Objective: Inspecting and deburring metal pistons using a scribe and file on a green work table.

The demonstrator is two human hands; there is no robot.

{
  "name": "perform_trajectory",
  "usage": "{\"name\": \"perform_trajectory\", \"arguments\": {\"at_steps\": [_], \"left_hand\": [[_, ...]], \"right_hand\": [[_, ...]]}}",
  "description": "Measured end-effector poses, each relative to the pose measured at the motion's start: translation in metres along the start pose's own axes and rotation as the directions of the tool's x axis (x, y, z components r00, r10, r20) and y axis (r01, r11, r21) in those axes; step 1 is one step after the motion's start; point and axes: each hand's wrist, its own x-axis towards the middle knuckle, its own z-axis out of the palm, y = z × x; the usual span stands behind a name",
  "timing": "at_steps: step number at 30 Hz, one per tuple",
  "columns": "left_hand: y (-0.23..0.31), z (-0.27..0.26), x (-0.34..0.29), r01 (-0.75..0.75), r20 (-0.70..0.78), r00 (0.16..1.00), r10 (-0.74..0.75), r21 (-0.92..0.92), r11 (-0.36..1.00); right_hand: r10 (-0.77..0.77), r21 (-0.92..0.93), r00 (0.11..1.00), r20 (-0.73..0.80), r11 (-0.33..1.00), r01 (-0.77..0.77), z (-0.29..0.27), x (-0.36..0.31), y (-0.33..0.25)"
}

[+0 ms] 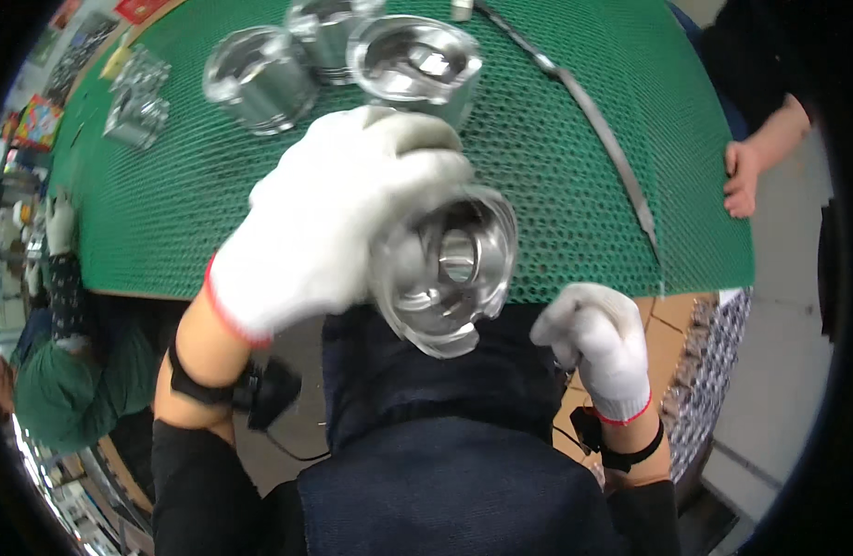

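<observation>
My left hand (329,218), in a white knit glove with a red cuff, grips a shiny metal piston (494,246) by its side. The piston's hollow end faces up, showing a round bore inside; it is held over the table's near edge, slightly blurred. To the right, my right hand (598,338), gloved the same way, is closed with curled fingers just off the table edge. Whatever its fingers hold, if anything, is hidden. Beyond my left hand, three more pistons stand together: one (260,79) at left, one (329,37) behind, one (413,69) nearest.
A long flat metal file (603,130) lies on the green mesh mat (556,213). Clear plastic-looking pieces (137,102) sit at far left. A person's bare hand (742,181) rests at the right edge. Another person's gloved hand (60,222) is at far left. Stacked metal parts (700,380) stand below right.
</observation>
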Motion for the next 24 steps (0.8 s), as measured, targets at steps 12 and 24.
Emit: {"name": "perform_trajectory", "arguments": {"at_steps": [12,24], "left_hand": [[0.048,0.017,0.027,0.12,0.134,0.981,-0.138,0.134,0.984],[-0.009,0.0,-0.058,0.242,-0.172,0.929,-0.328,-0.39,0.888]], "right_hand": [[-0.629,-0.793,0.749,0.206,0.341,0.505,0.011,0.03,-0.004],[-0.696,-0.958,0.711,0.104,0.121,0.259,-0.001,0.034,0.004]]}}
